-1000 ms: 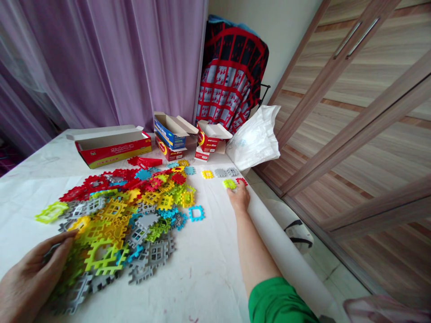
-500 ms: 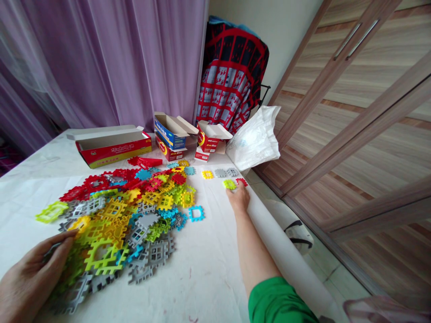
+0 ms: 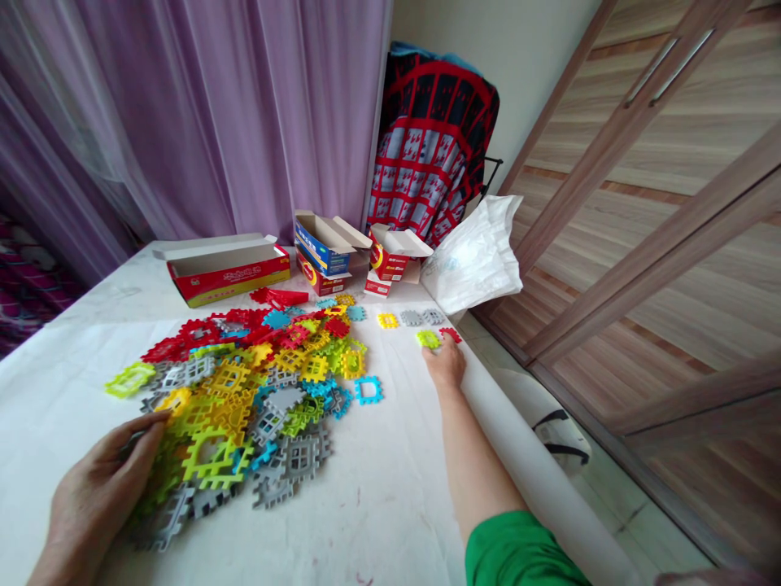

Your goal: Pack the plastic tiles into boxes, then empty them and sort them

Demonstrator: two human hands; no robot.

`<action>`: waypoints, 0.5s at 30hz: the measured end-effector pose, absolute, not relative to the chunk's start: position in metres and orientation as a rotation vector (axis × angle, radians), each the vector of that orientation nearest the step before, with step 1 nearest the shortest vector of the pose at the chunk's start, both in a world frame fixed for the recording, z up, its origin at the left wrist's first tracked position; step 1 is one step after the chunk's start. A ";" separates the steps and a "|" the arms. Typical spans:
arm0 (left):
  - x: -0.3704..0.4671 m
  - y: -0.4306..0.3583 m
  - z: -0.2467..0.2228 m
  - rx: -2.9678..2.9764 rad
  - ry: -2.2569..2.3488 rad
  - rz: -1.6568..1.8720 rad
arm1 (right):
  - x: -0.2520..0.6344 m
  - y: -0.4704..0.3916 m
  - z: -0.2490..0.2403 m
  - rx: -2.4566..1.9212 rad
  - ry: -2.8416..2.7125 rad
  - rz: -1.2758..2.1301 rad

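Note:
On the left, my left hand (image 3: 103, 480) has its thumb and forefinger closed at the near edge of a yellow interlocking plastic tile (image 3: 175, 400) on the pile. Far out on the right side of the table, my right hand (image 3: 447, 364) has its fingers closed at a red interlocking tile (image 3: 450, 334); the hand partly hides their contact. Its thumb is beside a lime-green tile (image 3: 428, 339). Behind these two lie a yellow tile (image 3: 387, 321) and two grey tiles (image 3: 411, 318) in a row. A blue square frame tile (image 3: 368, 391) sits alone between the pile and my right arm.
A heap of mixed tiles (image 3: 229, 378) covers the table's left middle. Behind it stand an open red box (image 3: 229, 277), a blue box (image 3: 321, 244) stacked on a red one, and more small red boxes (image 3: 387, 260). A white bag (image 3: 479, 256) stands at the back right edge.
The whole view has shifted, so the table things appear farther right. Both hands keep nearly the same places against the tiles, the right one still at the red and green tiles.

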State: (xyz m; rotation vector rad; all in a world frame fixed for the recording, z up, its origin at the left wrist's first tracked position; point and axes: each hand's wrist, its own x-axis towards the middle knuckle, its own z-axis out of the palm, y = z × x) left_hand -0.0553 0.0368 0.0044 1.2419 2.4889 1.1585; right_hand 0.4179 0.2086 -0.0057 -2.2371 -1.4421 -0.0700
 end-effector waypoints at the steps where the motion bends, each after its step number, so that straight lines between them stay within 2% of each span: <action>1: -0.051 0.036 0.012 1.176 2.460 1.167 | 0.418 0.208 -0.006 -2.230 -1.442 -0.075; 5: -0.043 0.034 0.023 1.205 2.321 1.235 | 0.418 0.206 -0.006 -2.206 -1.437 -0.062; 15: -0.042 0.032 0.004 1.347 2.189 1.425 | 0.431 0.208 -0.021 -2.003 -1.265 0.035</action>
